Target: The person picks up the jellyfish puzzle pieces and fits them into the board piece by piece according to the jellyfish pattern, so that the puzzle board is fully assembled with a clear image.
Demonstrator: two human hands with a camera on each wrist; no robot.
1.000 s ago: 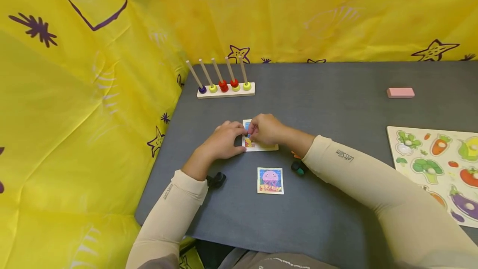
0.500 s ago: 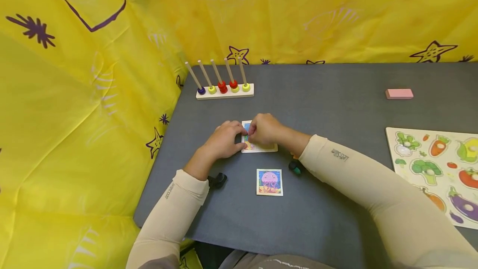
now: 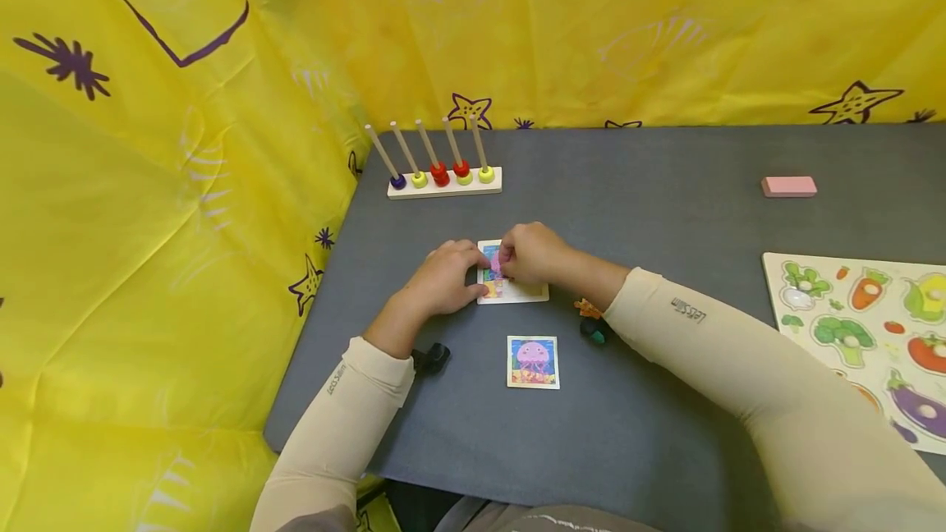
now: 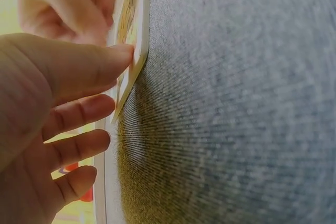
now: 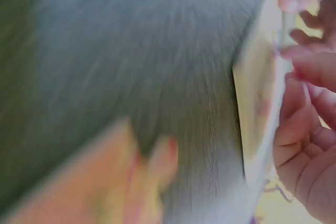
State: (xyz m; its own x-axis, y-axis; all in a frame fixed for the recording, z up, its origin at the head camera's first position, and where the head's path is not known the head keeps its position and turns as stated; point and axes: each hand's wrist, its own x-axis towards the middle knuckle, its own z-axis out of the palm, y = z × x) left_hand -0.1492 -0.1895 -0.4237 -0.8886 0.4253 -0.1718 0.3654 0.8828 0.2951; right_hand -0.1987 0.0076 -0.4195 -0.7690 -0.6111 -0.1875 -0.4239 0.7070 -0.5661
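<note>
A small pale-framed picture board (image 3: 526,295) lies flat, with blue, pink and yellow picture parts on its left side. My left hand (image 3: 446,276) rests at its left edge, thumb at the near corner; in the left wrist view the thumb touches the board's rim (image 4: 143,35) and the other fingers are loosely extended. Over the board, my right hand (image 3: 539,254) has curled fingers with the tips down on the picture; whether a piece is between them is hidden. Nearer the body lies a square jellyfish picture card (image 3: 533,362).
Beside the right forearm lie an orange piece (image 3: 587,308) and a dark item with green (image 3: 593,330). A peg stand with rings (image 3: 446,185) stands at the back left. To the right are a pink block (image 3: 788,186) and a vegetable knob puzzle (image 3: 850,327). Yellow cloth (image 3: 591,39) hangs behind.
My right hand has shifted slightly right across the board, and more of the pink and blue picture shows beside its fingertips. The left hand stays at the board's edge.
</note>
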